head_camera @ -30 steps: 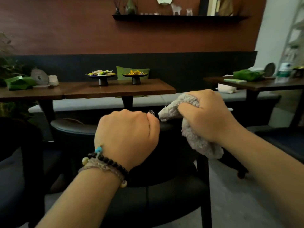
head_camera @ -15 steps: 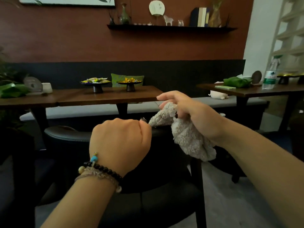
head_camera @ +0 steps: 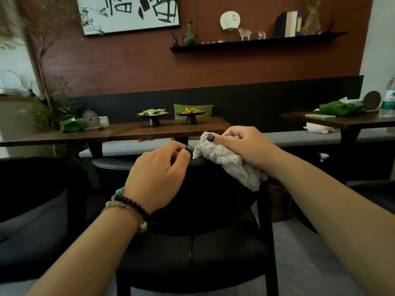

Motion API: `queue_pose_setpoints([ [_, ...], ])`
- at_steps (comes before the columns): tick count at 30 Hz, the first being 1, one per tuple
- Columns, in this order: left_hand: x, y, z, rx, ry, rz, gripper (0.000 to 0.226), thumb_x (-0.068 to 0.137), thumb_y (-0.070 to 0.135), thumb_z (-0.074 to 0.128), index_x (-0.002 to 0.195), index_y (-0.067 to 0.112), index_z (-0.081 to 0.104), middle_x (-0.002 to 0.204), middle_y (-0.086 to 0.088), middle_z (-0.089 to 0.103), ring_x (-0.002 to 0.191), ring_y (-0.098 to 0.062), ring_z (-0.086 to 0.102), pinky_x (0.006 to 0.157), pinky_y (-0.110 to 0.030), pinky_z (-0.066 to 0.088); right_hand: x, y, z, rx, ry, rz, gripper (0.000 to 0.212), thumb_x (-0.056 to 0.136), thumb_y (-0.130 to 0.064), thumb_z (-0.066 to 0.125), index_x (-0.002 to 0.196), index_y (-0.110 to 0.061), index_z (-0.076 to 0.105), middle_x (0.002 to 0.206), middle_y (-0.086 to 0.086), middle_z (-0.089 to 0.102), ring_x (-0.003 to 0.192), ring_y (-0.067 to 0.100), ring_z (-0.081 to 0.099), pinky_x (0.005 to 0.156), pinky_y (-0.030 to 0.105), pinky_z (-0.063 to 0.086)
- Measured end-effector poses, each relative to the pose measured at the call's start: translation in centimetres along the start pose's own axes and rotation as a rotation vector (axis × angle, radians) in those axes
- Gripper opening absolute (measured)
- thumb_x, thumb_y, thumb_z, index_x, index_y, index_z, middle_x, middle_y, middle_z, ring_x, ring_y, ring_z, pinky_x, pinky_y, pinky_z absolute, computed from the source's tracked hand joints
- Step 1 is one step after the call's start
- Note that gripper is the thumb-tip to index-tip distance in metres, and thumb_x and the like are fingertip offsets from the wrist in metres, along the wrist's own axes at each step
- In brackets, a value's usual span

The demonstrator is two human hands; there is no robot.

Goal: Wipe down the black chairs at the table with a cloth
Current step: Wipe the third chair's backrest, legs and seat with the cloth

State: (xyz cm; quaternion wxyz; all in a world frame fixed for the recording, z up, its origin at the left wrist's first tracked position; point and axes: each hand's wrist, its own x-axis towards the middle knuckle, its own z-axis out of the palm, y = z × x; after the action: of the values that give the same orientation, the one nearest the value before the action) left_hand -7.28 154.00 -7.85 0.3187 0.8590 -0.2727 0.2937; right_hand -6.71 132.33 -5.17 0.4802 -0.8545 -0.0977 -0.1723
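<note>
The cloth (head_camera: 230,163) under the right hand (head_camera: 250,146) is a pale, nubbly fleece with a matt, rough pile. The chair (head_camera: 205,201) beneath both hands has a black matt back and a dark woven-looking seat pad. The table (head_camera: 166,130) beyond the hands is brown wood with a smooth, low-sheen top. The left wrist carries dark, glossy beads (head_camera: 128,205).

I count two hands — my left (head_camera: 159,178) and my right (head_camera: 245,146) — and one cloth (head_camera: 230,162). Two tabletops, one ahead (head_camera: 132,130) and one at right (head_camera: 352,121) — the first carries two pedestal dishes (head_camera: 152,116) (head_camera: 190,115). One black chair (head_camera: 203,210) stands before me.
</note>
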Motion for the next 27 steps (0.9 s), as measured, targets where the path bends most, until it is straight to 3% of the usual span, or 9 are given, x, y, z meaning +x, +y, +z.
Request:
queue_pose_setpoints([
  [3, 0.7, 2.1, 0.8, -0.156, -0.067, -0.064, 0.032, 0.095, 0.052, 0.041, 0.12, 0.036, 0.054, 0.09, 0.017, 0.069, 0.076, -0.002, 0.063, 0.069, -0.039, 0.053, 0.2, 0.0, 0.2, 0.055, -0.047, 0.072, 0.045, 0.078, -0.057, 0.07, 0.091, -0.014, 0.07, 0.083, 0.007, 0.072, 0.076, 0.014, 0.062, 0.069, 0.028, 0.048],
  [6, 2.4, 3.4, 1.8, -0.006, -0.104, -0.213, 0.052, 0.084, 0.075, 0.038, 0.123, 0.041, 0.045, 0.09, 0.024, 0.065, 0.078, 0.004, 0.054, 0.063, -0.026, 0.04, 0.4, -0.3, -0.2, 0.031, -0.124, 0.152, 0.036, 0.085, -0.054, 0.062, 0.09, -0.018, 0.07, 0.079, -0.002, 0.072, 0.074, 0.01, 0.065, 0.064, 0.023, 0.05],
  [8, 3.4, 3.7, 2.0, 0.008, -0.103, -0.318, 0.061, 0.068, 0.085, 0.047, 0.112, 0.042, 0.047, 0.089, 0.024, 0.063, 0.083, 0.001, 0.057, 0.07, -0.028, 0.044, 0.5, -0.2, -0.6, 0.08, -0.154, 0.192, 0.034, 0.095, -0.046, 0.053, 0.089, -0.018, 0.071, 0.078, -0.002, 0.072, 0.076, 0.012, 0.066, 0.069, 0.027, 0.05],
  [12, 4.4, 3.3, 1.9, -0.418, -0.004, -0.417, 0.053, 0.046, 0.054, 0.074, 0.094, 0.037, 0.058, 0.081, 0.016, 0.07, 0.086, -0.008, 0.067, 0.086, -0.044, 0.054, 0.6, 0.5, -1.8, 0.32, -0.127, 0.307, 0.033, 0.095, -0.027, 0.044, 0.075, -0.016, 0.068, 0.064, 0.0, 0.07, 0.061, 0.013, 0.066, 0.066, 0.031, 0.048],
  [19, 4.6, 1.9, 1.0, -0.619, 0.05, -0.394, 0.035, 0.064, 0.014, 0.079, 0.092, 0.027, 0.061, 0.088, 0.003, 0.062, 0.077, -0.012, 0.061, 0.064, -0.024, 0.051, 1.2, 0.5, -2.9, 0.268, -0.183, 0.256, 0.01, 0.09, -0.015, 0.065, 0.095, -0.017, 0.074, 0.091, 0.002, 0.075, 0.081, 0.011, 0.071, 0.062, 0.022, 0.054],
  [21, 4.6, 1.7, 0.6, -0.483, 0.013, -0.33, 0.029, 0.073, 0.015, 0.075, 0.092, 0.03, 0.059, 0.091, 0.007, 0.055, 0.077, -0.007, 0.056, 0.06, -0.016, 0.048, 1.9, 0.1, -3.4, 0.266, -0.189, 0.284, 0.015, 0.089, -0.014, 0.068, 0.103, -0.014, 0.071, 0.104, 0.008, 0.071, 0.095, 0.017, 0.068, 0.074, 0.028, 0.055],
  [22, 4.5, 1.7, 0.6, -0.273, 0.011, -0.222, 0.026, 0.074, 0.02, 0.073, 0.092, 0.033, 0.058, 0.097, 0.01, 0.051, 0.085, -0.005, 0.053, 0.068, -0.016, 0.046, 2.2, 0.0, -3.4, 0.241, -0.195, 0.295, 0.019, 0.088, -0.012, 0.068, 0.107, -0.013, 0.069, 0.11, 0.009, 0.068, 0.1, 0.019, 0.066, 0.08, 0.031, 0.055],
  [25, 4.3, 3.5, 0.4, 0.149, 0.036, 0.181, 0.021, 0.076, 0.025, 0.065, 0.094, 0.037, 0.061, 0.111, 0.017, 0.043, 0.105, -0.004, 0.043, 0.091, -0.033, 0.035, 2.6, -0.2, -3.2, 0.142, -0.208, 0.3, 0.023, 0.089, -0.007, 0.066, 0.111, -0.014, 0.067, 0.113, 0.01, 0.067, 0.104, 0.021, 0.066, 0.086, 0.033, 0.057],
  [27, 5.2, 5.3, 0.6, 0.158, -0.205, 0.163, 0.02, 0.084, 0.038, 0.048, 0.096, 0.032, 0.062, 0.107, 0.013, 0.055, 0.096, -0.009, 0.053, 0.088, -0.036, 0.046, 2.7, 0.0, -3.2, 0.15, -0.186, 0.309, 0.022, 0.091, -0.007, 0.064, 0.112, -0.015, 0.067, 0.114, 0.01, 0.067, 0.104, 0.02, 0.067, 0.084, 0.032, 0.058],
])
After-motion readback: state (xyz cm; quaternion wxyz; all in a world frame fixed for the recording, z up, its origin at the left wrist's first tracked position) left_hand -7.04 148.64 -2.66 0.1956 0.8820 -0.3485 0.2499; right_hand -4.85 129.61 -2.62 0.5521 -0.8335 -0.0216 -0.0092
